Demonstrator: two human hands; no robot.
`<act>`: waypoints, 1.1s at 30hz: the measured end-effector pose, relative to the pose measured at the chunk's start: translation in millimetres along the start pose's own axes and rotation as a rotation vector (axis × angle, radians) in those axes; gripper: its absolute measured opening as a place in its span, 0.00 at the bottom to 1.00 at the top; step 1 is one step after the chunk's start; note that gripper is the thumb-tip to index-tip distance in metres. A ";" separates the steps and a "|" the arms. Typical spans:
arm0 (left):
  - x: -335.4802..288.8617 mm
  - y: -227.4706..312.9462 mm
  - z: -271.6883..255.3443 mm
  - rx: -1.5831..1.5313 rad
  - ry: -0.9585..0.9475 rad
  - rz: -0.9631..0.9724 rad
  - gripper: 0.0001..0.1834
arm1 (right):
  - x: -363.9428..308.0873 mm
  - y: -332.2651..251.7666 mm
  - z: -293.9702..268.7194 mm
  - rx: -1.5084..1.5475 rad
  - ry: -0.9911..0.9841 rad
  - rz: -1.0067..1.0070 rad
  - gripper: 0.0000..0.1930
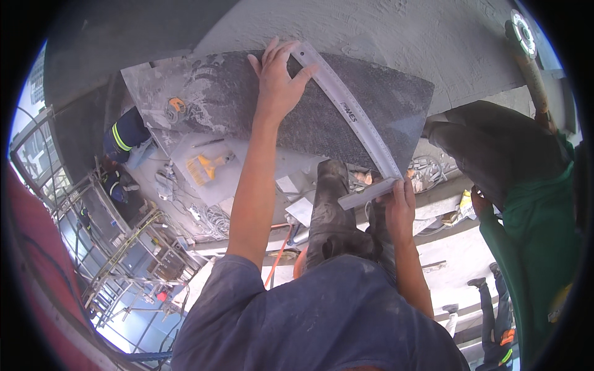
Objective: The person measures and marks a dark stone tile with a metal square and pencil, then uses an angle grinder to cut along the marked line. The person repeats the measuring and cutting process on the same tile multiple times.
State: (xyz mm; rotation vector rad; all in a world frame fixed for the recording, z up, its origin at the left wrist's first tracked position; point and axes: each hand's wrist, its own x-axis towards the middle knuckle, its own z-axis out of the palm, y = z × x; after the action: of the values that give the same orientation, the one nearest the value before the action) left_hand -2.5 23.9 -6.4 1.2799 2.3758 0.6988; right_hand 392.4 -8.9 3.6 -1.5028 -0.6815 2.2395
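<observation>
A dark grey stone slab point(396, 93) lies in front of me, pale dust smeared over its left part. Across its right half runs a metal try square point(356, 117), the blade slanting from the far edge to the near right corner. My left hand point(277, 77) rests at the blade's far end, thumb on the blade and the other fingers spread around its tip and the slab. At the near corner my right hand point(401, 207) grips the square where blade and stock meet. The stock sticks out past the slab's near edge.
An orange and grey object point(176, 108), perhaps a tape measure, sits on the slab's left. Below it lie a wide yellow brush point(204, 168) and coiled cable point(213, 219). A person in green point(535, 229) stands close at right; a grinding disc point(524, 34) is far right. Scaffolding point(117, 253) rises left.
</observation>
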 end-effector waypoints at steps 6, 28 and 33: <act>1.7 -5.5 -6.4 -0.074 0.010 0.010 0.36 | -0.3 7.5 -1.0 -0.034 0.099 -0.002 0.16; 5.1 -2.7 0.6 0.042 -0.004 0.027 0.37 | -1.0 6.7 -2.4 0.024 0.041 -0.014 0.15; 5.0 2.5 2.9 0.027 0.016 0.014 0.38 | -0.8 5.2 -1.0 0.006 0.046 -0.002 0.16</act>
State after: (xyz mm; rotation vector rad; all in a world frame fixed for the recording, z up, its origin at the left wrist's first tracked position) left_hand -1.9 30.0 -7.7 1.3073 2.3992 0.6861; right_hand 393.4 -13.4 0.9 -1.5453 -0.6609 2.1960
